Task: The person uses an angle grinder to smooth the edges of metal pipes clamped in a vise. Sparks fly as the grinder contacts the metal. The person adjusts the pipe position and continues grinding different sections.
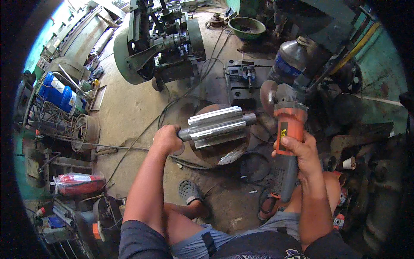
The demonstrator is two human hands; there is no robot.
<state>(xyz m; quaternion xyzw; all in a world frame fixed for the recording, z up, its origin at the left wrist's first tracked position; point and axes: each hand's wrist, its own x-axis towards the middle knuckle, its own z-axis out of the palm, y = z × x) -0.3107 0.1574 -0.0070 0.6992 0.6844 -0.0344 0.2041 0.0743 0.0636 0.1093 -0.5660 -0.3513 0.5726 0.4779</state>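
Note:
A shiny steel gear shaft (220,127) with long straight teeth lies across a round, rusty metal stand (207,156). My left hand (169,139) is closed round the shaft's left end. On the right, my right hand (298,151) grips an orange and grey angle grinder (291,125) by its body, thumb across the front. The grinder points up and away from me, its disc (269,96) to the right of the shaft and apart from it. Whether the disc is turning, I cannot tell.
Beyond the stand is a green-cased machine (159,52). A vise on a slotted plate (246,77), a large plastic bottle (290,60) and a green basin (246,28) stand at the far right. Cables (172,103) cross the floor. A red fire extinguisher (81,184) lies at left.

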